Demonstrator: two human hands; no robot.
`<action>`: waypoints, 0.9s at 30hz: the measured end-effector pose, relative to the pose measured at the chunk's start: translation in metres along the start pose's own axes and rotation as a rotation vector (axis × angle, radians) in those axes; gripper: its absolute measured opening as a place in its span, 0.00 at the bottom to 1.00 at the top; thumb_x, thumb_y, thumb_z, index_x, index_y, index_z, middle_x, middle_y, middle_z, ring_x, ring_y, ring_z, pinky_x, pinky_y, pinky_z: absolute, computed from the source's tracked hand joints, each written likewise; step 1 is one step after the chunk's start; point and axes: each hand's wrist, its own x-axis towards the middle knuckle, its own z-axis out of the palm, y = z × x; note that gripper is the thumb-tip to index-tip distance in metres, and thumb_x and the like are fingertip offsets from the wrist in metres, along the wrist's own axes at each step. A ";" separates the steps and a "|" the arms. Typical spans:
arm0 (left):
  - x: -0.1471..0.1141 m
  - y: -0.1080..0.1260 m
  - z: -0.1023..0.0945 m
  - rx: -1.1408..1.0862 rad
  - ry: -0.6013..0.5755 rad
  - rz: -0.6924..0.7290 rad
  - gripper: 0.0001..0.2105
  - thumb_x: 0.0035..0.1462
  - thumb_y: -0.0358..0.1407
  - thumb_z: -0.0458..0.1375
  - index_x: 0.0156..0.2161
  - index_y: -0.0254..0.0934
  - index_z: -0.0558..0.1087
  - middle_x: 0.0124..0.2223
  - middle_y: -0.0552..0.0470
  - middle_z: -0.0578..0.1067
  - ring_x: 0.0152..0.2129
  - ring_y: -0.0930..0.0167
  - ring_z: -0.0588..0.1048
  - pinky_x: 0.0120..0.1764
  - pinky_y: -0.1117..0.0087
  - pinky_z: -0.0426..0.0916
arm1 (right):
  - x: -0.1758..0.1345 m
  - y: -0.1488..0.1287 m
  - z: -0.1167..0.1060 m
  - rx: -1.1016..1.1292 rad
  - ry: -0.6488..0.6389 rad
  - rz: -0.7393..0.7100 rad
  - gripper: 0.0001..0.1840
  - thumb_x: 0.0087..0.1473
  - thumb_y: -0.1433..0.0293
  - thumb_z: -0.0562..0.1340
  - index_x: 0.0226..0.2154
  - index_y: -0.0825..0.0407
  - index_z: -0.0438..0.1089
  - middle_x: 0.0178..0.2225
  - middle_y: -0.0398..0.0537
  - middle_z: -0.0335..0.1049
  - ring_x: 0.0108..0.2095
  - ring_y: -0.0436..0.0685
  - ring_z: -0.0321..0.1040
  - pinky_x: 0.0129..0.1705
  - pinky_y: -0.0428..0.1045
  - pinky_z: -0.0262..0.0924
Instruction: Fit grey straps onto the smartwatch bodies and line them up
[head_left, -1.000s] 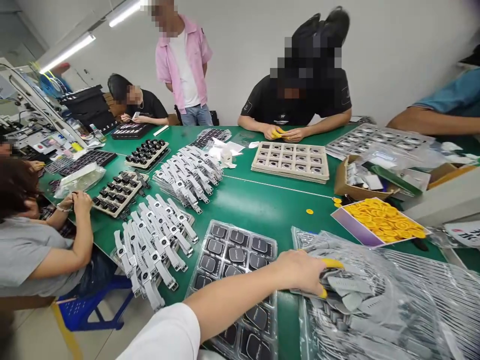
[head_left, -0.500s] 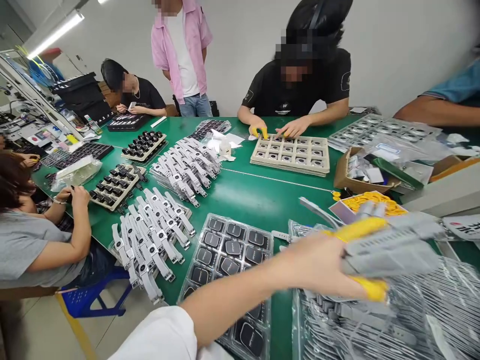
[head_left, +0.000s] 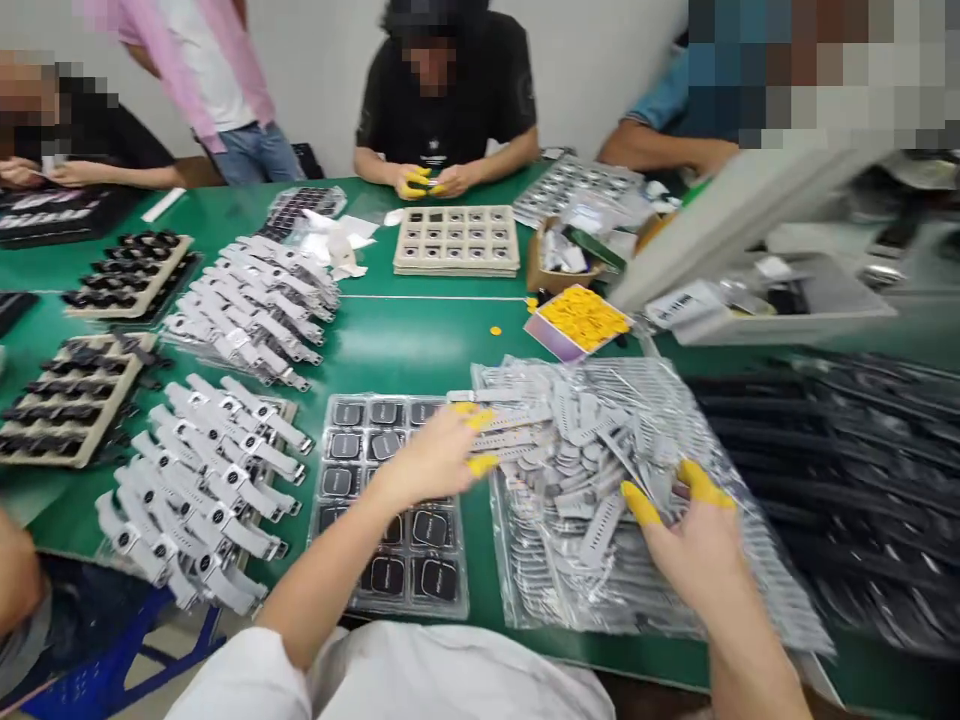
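My left hand point(head_left: 439, 450), with yellow finger cots, is closed around several grey watch straps point(head_left: 514, 420) that stick out to the right from between its fingers and thumb. Over the right part of a loose pile of grey straps point(head_left: 581, 465) is my right hand point(head_left: 697, 535), also in yellow cots. Its thumb and fingers are spread apart at the pile, and blur hides whether they touch a strap. Beneath the pile lie clear plastic bags point(head_left: 540, 590) of more straps. Under my left forearm, a clear tray point(head_left: 324, 480) holds square black watch faces.
White-strapped watches point(head_left: 202, 490) lie in rows at left, near trays of black watches point(head_left: 56, 400). Yellow finger cots point(head_left: 581, 320) fill a small box ahead. Black straps point(head_left: 810, 500) lie at right. Across the table, a co-worker point(head_left: 450, 110) sits behind a beige tray point(head_left: 457, 262).
My left hand has brought the straps down and left, to the pile's left edge. My right hand has come into view. The view has turned right, and the co-worker opposite has lifted their hands off the tray.
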 end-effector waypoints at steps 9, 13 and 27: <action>-0.007 -0.064 0.008 0.602 -0.006 -0.179 0.17 0.67 0.30 0.51 0.56 0.30 0.73 0.57 0.34 0.74 0.56 0.52 0.68 0.52 0.51 0.68 | -0.013 -0.025 0.000 0.163 0.482 -0.112 0.29 0.63 0.53 0.56 0.57 0.56 0.67 0.53 0.67 0.69 0.57 0.76 0.64 0.61 0.69 0.59; 0.007 -0.057 0.008 0.649 -0.016 -0.155 0.12 0.63 0.30 0.55 0.48 0.29 0.77 0.50 0.34 0.75 0.51 0.52 0.69 0.49 0.53 0.67 | 0.033 -0.088 0.001 0.264 0.239 -0.486 0.20 0.69 0.63 0.52 0.58 0.50 0.68 0.53 0.58 0.73 0.56 0.66 0.67 0.60 0.61 0.62; 0.011 -0.072 0.023 0.472 0.126 -0.226 0.06 0.67 0.30 0.53 0.43 0.33 0.73 0.45 0.37 0.77 0.48 0.55 0.73 0.49 0.57 0.68 | 0.113 -0.126 0.018 0.259 0.205 -0.470 0.08 0.61 0.66 0.64 0.39 0.53 0.73 0.44 0.60 0.72 0.50 0.68 0.69 0.54 0.61 0.64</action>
